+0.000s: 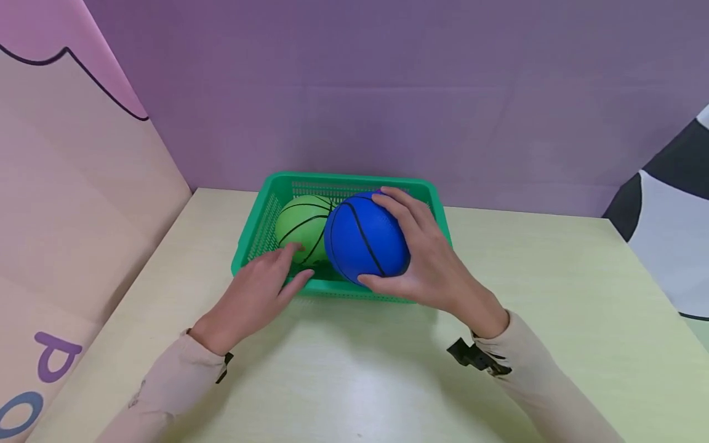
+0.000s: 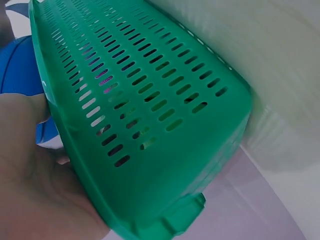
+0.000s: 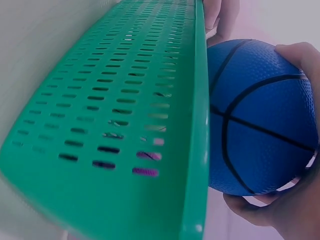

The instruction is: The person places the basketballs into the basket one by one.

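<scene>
A blue ball with black basketball lines (image 1: 365,240) is held in my right hand (image 1: 426,258), fingers round its far side and thumb at its near side. It sits high, over the right part of a green slotted basket (image 1: 343,288). In the basket's left part lies a light green ball (image 1: 301,224) with the same black lines. My left hand (image 1: 260,292) reaches over the near rim, its fingers loosely spread by the green ball; whether they touch it is unclear. Something purple (image 3: 147,164) shows through the slots in the right wrist view, mostly hidden behind the blue ball.
The basket stands on a pale wooden table (image 1: 354,369), near its back edge. Behind it rises a purple backdrop (image 1: 388,111). A pale printed panel (image 1: 72,184) borders the left side, and a black and white pattern (image 1: 670,197) is at the right.
</scene>
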Demonstrator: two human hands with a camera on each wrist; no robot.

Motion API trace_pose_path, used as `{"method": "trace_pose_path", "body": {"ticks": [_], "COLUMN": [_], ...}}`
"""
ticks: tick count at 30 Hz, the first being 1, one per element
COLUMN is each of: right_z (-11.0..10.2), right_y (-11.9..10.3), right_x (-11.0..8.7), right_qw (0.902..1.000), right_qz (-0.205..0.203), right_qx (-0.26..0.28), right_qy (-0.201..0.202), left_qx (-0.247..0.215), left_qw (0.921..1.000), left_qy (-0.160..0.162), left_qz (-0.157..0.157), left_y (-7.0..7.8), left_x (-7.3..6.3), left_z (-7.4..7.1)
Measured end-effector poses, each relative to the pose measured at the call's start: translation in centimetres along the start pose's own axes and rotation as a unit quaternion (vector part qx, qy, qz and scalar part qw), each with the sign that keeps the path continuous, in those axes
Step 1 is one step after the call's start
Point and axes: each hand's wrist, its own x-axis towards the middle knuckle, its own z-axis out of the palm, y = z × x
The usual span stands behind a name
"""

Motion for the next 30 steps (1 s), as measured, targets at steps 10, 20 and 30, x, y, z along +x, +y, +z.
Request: {"method": "trace_pose_path", "body": {"ticks": [10, 20, 30], "right_z": [1.4, 2.2, 2.7], "right_y": [0.6, 1.0, 2.3], "right_x": [1.2, 2.3, 2.4], "right_qw": [0.9988, 0.9954, 0.9932], "right_qz": [0.027, 0.041, -0.013], "right_qx": [0.014, 0.028, -0.067], "right_qy": [-0.039, -0.082, -0.095], "left_qx": [0.015, 0.026, 0.002], "left_qw": [0.9981, 0.9937, 0.9943], "left_qy": [0.037, 0.093, 0.088], "left_qz": [0.047, 0.057, 0.06], "left_y": [-1.2, -2.6, -3.3], "left_x": [-0.9, -3.1, -3.7], "left_z": [0.0, 0.5, 0.0]}}
